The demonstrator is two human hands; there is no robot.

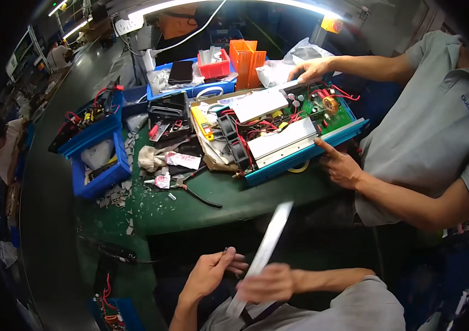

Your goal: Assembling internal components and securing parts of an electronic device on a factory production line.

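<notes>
Your right hand (pixel 270 282) grips a long, flat, pale strip (pixel 262 255), blurred and tilted; your left hand (pixel 211 271) hangs half-open beside it.

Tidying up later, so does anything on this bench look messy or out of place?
Yes. Small pale scraps lie scattered over the green mat beside the blue bins, and a crumpled rag sits among loose tools.

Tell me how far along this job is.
Done: the blue case lies open on the green table, its circuit board and red wiring exposed. In hand: the right hand grips a long white strip, blurred; the left hand is open beside it. A co-worker's hands steady the case. Left: the case is uncovered.
</notes>
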